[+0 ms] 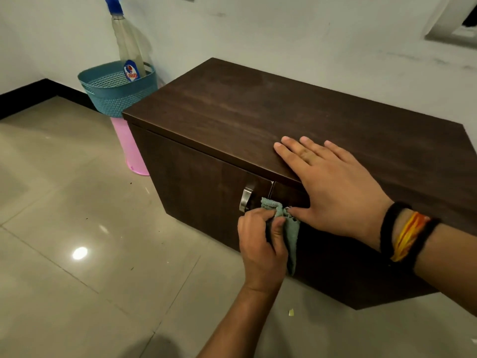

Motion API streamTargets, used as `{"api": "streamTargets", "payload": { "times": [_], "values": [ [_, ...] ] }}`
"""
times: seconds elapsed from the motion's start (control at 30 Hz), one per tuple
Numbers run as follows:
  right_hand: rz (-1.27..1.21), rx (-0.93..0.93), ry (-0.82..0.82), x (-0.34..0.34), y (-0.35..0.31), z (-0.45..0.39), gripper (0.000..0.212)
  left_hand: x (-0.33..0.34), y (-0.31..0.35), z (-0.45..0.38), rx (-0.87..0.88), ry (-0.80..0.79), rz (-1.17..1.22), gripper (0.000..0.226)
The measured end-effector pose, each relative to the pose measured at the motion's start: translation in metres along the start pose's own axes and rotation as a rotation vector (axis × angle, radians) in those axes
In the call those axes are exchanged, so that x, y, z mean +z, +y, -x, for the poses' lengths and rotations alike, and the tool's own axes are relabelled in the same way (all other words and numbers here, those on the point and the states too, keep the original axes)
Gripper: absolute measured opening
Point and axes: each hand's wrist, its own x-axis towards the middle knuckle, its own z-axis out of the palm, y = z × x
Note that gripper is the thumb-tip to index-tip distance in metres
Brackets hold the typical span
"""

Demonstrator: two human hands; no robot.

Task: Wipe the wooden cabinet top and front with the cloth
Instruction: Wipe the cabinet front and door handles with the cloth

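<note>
A low dark wooden cabinet [232, 107] stands against the wall, with two front doors and a metal handle [246, 198]. My left hand [260, 246] grips a grey-green cloth [290, 233] and holds it against the cabinet front, just right of the handle near the gap between the doors. The cloth hangs down past my fingers. My right hand [333, 189] lies flat on the front edge of the cabinet top, fingers spread, thumb reaching down over the front. It holds nothing. Black and orange bands circle that wrist.
A teal plastic basket [113, 94] with a spray bottle [127, 45] in it rests on a pink stand [131, 151] at the cabinet's left end. Glossy beige tiles [77, 215] cover the floor in front. A small scrap [291, 312] lies on the tiles.
</note>
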Motion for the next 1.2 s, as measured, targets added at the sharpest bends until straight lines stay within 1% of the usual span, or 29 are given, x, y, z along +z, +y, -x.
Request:
{"api": "streamTargets", "payload": {
  "times": [0.07, 0.17, 0.2, 0.27, 0.4, 0.47, 0.53, 0.6, 0.67, 0.73, 0.8, 0.9, 0.93, 1.0, 1.03, 1.13, 1.2],
  "values": [
    [-0.001, 0.005, -0.005, -0.001, -0.001, -0.001, 0.116, 0.003, -0.008, 0.010, -0.044, -0.029, -0.004, 0.026],
    [-0.043, 0.006, -0.041, -0.003, -0.002, -0.003, 0.116, 0.005, -0.034, 0.031, -0.164, -0.108, -0.051, 0.007],
    [-0.051, 0.005, -0.047, -0.003, -0.002, -0.003, 0.116, 0.006, -0.039, 0.036, -0.180, -0.130, -0.047, 0.008],
    [-0.058, -0.004, -0.049, -0.004, -0.002, -0.004, 0.115, 0.010, -0.036, 0.039, -0.215, -0.125, 0.007, 0.013],
    [-0.065, -0.008, -0.058, -0.004, -0.001, -0.004, 0.117, 0.013, -0.026, 0.037, -0.333, -0.038, 0.021, 0.015],
    [-0.064, -0.010, -0.054, -0.003, -0.001, -0.004, 0.117, 0.009, -0.023, 0.028, -0.280, 0.021, 0.034, 0.012],
    [-0.058, -0.012, -0.047, -0.003, -0.001, -0.004, 0.116, 0.009, -0.013, 0.013, -0.161, 0.047, 0.057, 0.011],
    [-0.056, -0.012, -0.034, -0.003, -0.001, -0.003, 0.114, 0.010, 0.000, 0.001, -0.080, 0.073, 0.072, 0.017],
    [-0.055, -0.008, -0.035, -0.003, -0.001, -0.003, 0.114, 0.012, 0.005, -0.001, -0.030, 0.071, 0.078, 0.023],
    [-0.053, -0.004, -0.050, -0.003, -0.002, -0.003, 0.114, 0.014, -0.003, 0.009, 0.006, 0.035, 0.044, 0.024],
    [-0.052, -0.002, -0.052, -0.004, -0.002, -0.003, 0.115, 0.014, -0.017, 0.021, -0.001, -0.008, 0.027, 0.022],
    [-0.057, 0.003, -0.068, -0.006, -0.002, -0.004, 0.115, 0.012, -0.032, 0.028, -0.087, -0.098, 0.016, 0.013],
    [-0.059, 0.006, -0.067, -0.005, -0.002, -0.003, 0.115, 0.011, -0.033, 0.027, -0.095, -0.110, 0.025, 0.015],
    [-0.057, 0.010, -0.052, -0.006, -0.002, -0.004, 0.115, 0.010, -0.029, 0.021, -0.084, -0.109, 0.042, 0.026],
    [-0.057, 0.007, -0.050, -0.006, -0.001, -0.004, 0.115, 0.010, -0.027, 0.019, -0.080, -0.108, 0.046, 0.026],
    [-0.056, 0.008, -0.047, -0.005, 0.000, -0.005, 0.116, 0.010, -0.021, 0.019, -0.050, -0.068, 0.065, 0.014],
    [-0.049, 0.003, -0.040, -0.004, 0.000, -0.005, 0.116, 0.012, -0.012, 0.017, -0.051, -0.018, 0.104, 0.010]
  ]
}}
